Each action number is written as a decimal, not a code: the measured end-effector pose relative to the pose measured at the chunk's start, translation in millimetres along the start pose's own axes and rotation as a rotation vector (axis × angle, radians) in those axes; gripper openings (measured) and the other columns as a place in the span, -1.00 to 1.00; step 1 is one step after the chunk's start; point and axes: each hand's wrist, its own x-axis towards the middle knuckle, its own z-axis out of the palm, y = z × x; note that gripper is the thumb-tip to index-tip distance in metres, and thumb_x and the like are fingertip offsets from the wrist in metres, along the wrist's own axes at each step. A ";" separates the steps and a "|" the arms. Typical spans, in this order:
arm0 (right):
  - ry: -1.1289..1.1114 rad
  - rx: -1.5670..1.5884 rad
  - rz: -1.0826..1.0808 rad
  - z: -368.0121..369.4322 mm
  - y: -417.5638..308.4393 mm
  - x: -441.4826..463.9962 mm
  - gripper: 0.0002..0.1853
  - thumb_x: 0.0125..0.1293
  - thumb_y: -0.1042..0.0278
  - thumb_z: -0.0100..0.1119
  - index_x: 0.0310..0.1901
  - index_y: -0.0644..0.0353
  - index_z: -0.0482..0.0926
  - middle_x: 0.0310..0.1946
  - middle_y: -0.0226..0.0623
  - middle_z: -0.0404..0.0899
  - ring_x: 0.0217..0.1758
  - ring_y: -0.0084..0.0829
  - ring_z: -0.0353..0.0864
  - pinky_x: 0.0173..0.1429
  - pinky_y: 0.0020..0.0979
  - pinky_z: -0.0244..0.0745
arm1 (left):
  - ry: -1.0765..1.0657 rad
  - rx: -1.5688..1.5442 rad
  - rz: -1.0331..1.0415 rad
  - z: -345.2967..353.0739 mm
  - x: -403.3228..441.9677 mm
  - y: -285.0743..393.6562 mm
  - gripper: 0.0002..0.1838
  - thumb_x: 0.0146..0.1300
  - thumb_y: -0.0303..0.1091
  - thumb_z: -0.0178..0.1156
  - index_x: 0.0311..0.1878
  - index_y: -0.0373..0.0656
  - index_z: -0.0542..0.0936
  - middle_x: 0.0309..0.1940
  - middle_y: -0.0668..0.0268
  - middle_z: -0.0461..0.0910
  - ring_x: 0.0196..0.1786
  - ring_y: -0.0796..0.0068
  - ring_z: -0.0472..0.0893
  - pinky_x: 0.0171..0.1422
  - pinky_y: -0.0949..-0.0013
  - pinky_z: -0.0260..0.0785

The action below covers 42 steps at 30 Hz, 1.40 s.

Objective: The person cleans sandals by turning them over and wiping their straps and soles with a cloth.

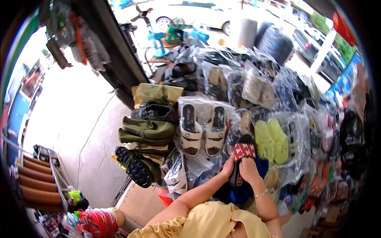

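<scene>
1. Nearest, one person in one yellow top (202, 218) reaches forward with two bare arms; one bracelet (261, 193) circles the right wrist.
2. Just beyond, two hands grasp one sandal (235, 178): the left hand (228, 167) grips the edge of its sole, while the right hand (249, 169) closes at its strap (245, 151), the fingertips hidden.
3. That sandal has one red strap with a white pattern and one black sole, its toe end pointing away from the person. It is held over the near part of the pile; whether it touches the blue thing (262, 166) below, one cannot tell.
4. Left of it, two white sandals (203, 137) stand side by side on plastic; right of it lie two lime slippers (271, 141).
5. Farther left sit one shoe with a black tread (135, 166), two olive shoes (149, 129) stacked together, and one grey shoe (154, 112) behind them.
6. Farthest, past the pile, stand one blue fan (158, 44) and one white car (194, 16).
</scene>
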 end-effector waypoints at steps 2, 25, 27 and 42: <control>-0.109 0.056 -0.010 -15.0 -13.1 -4.1 -0.77 0.25 0.52 0.01 -0.08 0.36 0.52 -0.11 0.24 0.50 0.00 0.22 0.45 0.12 0.08 0.36 | -0.105 -0.081 0.055 -24.9 34.8 -24.8 -0.30 0.49 0.29 -0.21 0.34 -0.10 0.46 0.16 0.22 0.59 0.08 0.34 0.62 0.22 0.26 0.45; 0.079 -0.198 -0.150 -22.7 -26.9 -48.0 -0.58 0.29 0.33 0.15 0.15 0.34 0.52 0.21 0.07 0.35 0.28 0.07 0.33 0.40 0.01 0.17 | -0.209 -0.109 -0.002 -15.3 16.1 -7.5 -0.38 0.55 0.21 -0.28 0.24 -0.08 0.51 0.03 0.27 0.63 0.01 0.44 0.58 0.20 0.35 0.41; 0.080 -0.190 -0.085 -20.5 -30.2 -56.0 -0.58 0.29 0.36 0.14 0.16 0.36 0.51 0.23 0.09 0.35 0.29 0.08 0.32 0.39 0.00 0.17 | -0.152 0.006 0.074 -12.8 15.6 -11.1 -0.39 0.56 0.18 -0.29 0.23 -0.09 0.52 0.02 0.31 0.62 0.01 0.47 0.56 0.23 0.38 0.37; -0.220 0.004 0.151 -10.4 1.2 12.3 -0.76 0.23 0.47 -0.01 -0.14 0.33 0.59 -0.08 0.15 0.59 0.05 0.10 0.52 0.14 -0.05 0.40 | -0.175 -0.024 0.108 -11.6 10.4 -10.8 -0.36 0.52 0.22 -0.20 0.40 -0.05 0.39 0.24 0.21 0.54 0.24 0.31 0.56 0.31 0.24 0.42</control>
